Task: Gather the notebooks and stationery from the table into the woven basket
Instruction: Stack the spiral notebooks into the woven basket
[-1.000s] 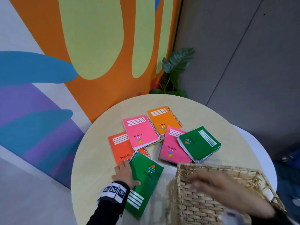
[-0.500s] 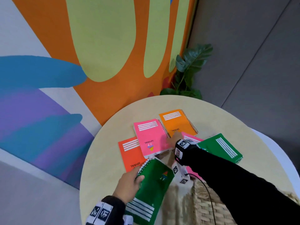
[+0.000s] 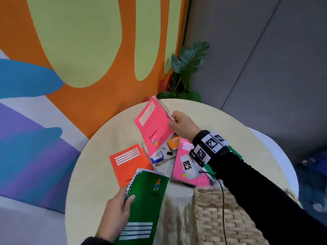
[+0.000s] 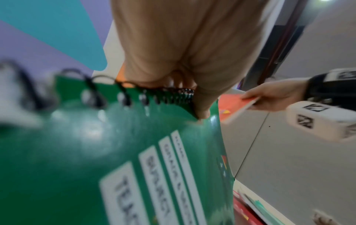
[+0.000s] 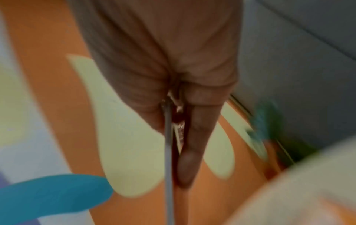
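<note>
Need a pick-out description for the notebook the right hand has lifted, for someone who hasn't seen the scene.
Start at the round table, far side near the plant. The pink notebook there is tilted up off the surface, gripped at its spiral edge by the right hand. The other pink notebook lies flat under that wrist.

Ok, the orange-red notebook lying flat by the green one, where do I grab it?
Probably the orange-red notebook by its bare left edge, coming from the table's open left side: its spiral side abuts the clutter, and its near corner is under the green notebook.

Pink notebook (image 3: pixel 154 124) tilted up (green notebook (image 3: pixel 146 204) lifted).
</note>
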